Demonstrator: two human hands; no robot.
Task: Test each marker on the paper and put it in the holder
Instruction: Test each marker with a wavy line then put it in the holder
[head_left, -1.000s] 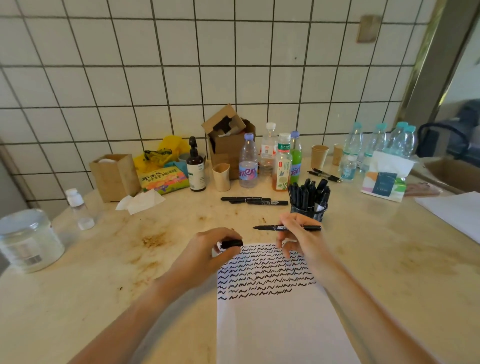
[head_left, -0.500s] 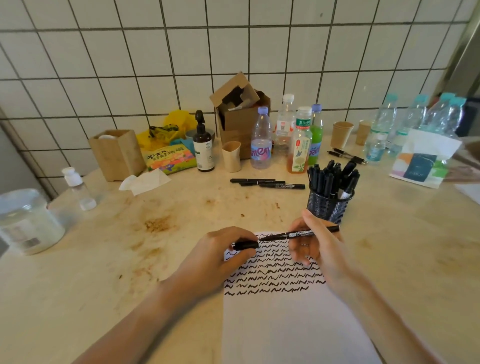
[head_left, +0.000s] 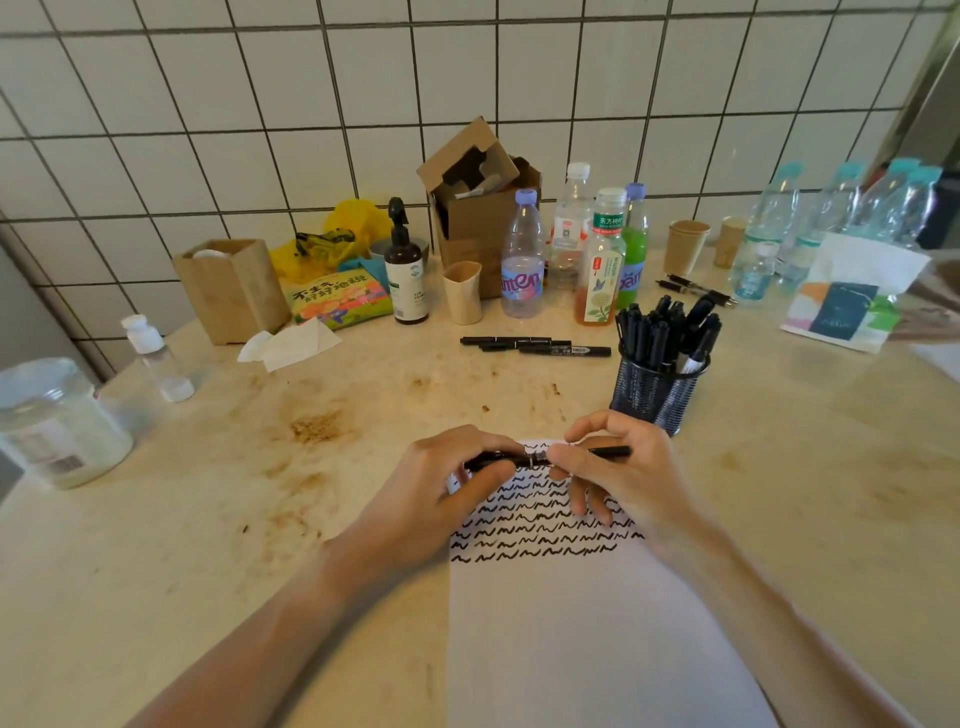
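Both hands hold one black marker (head_left: 609, 452) level above the top of the white paper (head_left: 582, 639), which carries several rows of black squiggles. My left hand (head_left: 447, 483) pinches the marker's cap (head_left: 493, 460) at the left end, pressed onto the barrel. My right hand (head_left: 623, 478) grips the barrel. Just behind my right hand stands the black mesh holder (head_left: 652, 395), packed with several black markers. Three more black markers (head_left: 535, 345) lie in a row on the table behind the paper.
Bottles (head_left: 523, 260), paper cups (head_left: 685, 247), a dark pump bottle (head_left: 406, 270) and an open cardboard box (head_left: 483, 208) line the tiled wall. A clear jar (head_left: 52, 421) and a small bottle (head_left: 156, 358) stand at left. Two pens (head_left: 696, 288) and a printed white bag (head_left: 852, 296) sit at right.
A second ago the cap in my left hand and the marker in my right were apart. They have come together and the cap now sits on the marker's tip.
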